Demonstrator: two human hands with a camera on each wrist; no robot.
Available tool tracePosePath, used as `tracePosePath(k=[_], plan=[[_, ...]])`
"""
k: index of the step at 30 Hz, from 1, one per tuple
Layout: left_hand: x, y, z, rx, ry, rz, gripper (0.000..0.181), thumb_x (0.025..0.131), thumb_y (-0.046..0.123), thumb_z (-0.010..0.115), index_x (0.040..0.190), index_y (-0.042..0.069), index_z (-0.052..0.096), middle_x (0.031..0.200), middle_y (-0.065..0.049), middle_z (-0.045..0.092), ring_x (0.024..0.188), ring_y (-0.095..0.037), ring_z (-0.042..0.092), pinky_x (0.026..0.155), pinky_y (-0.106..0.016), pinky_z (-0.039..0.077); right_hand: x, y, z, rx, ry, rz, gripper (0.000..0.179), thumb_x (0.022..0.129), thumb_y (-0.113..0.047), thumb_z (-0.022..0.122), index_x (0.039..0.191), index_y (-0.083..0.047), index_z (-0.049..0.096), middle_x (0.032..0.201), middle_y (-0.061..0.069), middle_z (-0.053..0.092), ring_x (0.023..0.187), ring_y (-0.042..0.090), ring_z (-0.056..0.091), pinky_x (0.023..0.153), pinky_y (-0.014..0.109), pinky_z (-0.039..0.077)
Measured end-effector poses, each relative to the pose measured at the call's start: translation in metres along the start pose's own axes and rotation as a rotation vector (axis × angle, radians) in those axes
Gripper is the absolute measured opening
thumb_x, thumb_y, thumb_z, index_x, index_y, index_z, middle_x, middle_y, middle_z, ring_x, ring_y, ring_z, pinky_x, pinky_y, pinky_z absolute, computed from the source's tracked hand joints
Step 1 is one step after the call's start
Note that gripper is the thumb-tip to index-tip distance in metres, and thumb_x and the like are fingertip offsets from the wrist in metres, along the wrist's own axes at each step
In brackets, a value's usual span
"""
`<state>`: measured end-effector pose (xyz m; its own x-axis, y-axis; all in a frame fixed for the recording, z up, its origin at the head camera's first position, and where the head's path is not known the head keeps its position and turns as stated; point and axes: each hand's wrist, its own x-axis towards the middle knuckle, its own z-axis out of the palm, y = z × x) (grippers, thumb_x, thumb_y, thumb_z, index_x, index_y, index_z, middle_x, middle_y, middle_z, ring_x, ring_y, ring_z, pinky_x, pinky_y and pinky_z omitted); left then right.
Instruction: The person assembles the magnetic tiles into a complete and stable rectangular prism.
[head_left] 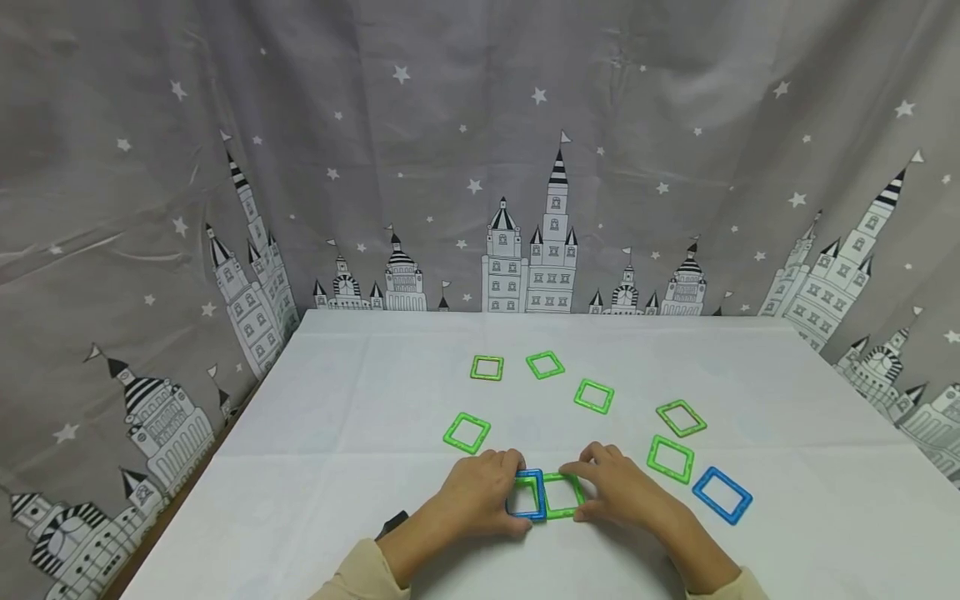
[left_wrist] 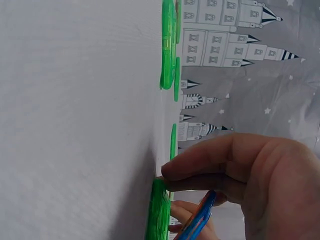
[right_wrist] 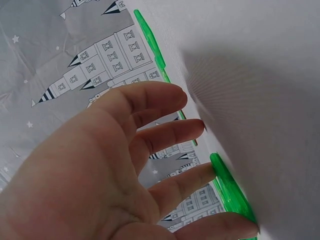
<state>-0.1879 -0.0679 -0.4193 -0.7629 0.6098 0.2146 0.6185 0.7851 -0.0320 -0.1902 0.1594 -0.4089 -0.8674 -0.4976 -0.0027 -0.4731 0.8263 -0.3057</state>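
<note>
My left hand [head_left: 483,493] grips a blue square frame tile [head_left: 541,497] between thumb and fingers. It stands tilted over green in the head view, and in the left wrist view the blue tile [left_wrist: 197,220] leans above a green tile [left_wrist: 158,212] low on the table, fingertips right at that green one. Just to the right, my right hand [head_left: 622,492] pinches a green square frame tile [head_left: 562,514] by its right side. Thumb and one finger meet that green tile [right_wrist: 232,195] in the right wrist view, while the other fingers extend past it.
Several loose frames lie on the white table [head_left: 322,500]: one green frame [head_left: 454,443] beyond the left hand, another green frame [head_left: 671,477] and a blue frame [head_left: 737,513] right of the right hand. More lie farther back. A grey castle-print curtain [head_left: 420,167] hangs behind.
</note>
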Motion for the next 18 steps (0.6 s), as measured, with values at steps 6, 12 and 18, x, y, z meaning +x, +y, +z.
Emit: tracePosePath(k=[6,12,18], plan=[[-0.0001,-0.0007,-0.0007,0.004,0.015,0.017,0.058,0.067,0.059,0.072,0.101,0.015,0.056,0.082,0.008,0.062,0.068,-0.004,0.046,0.053,-0.016,0.035,0.0009,0.0001,0.0002,0.015,-0.005,0.009,0.052,0.068,-0.030,0.081,0.116,-0.017,0.066,0.102,0.001,0.055,0.091,0.016,0.046,0.079,0.038,0.043],[-0.0020,-0.0015,0.0021,0.038,0.064,0.055,0.055,0.067,0.060,0.071,0.097,0.014,0.060,0.089,0.005,0.059,0.077,-0.009,0.047,0.056,-0.017,0.039,-0.0003,-0.0003,-0.0008,0.011,-0.013,-0.006,0.050,0.070,-0.029,0.080,0.117,-0.016,0.066,0.102,0.001,0.054,0.090,0.015,0.046,0.076,0.034,0.042],[-0.0010,-0.0027,0.0020,0.040,0.010,0.054,0.052,0.068,0.058,0.070,0.096,0.015,0.062,0.088,0.004,0.057,0.079,-0.010,0.047,0.057,-0.019,0.040,-0.0005,0.0000,-0.0013,-0.001,-0.021,-0.004,0.050,0.071,-0.028,0.079,0.118,-0.015,0.065,0.103,0.001,0.054,0.090,0.016,0.046,0.077,0.034,0.043]])
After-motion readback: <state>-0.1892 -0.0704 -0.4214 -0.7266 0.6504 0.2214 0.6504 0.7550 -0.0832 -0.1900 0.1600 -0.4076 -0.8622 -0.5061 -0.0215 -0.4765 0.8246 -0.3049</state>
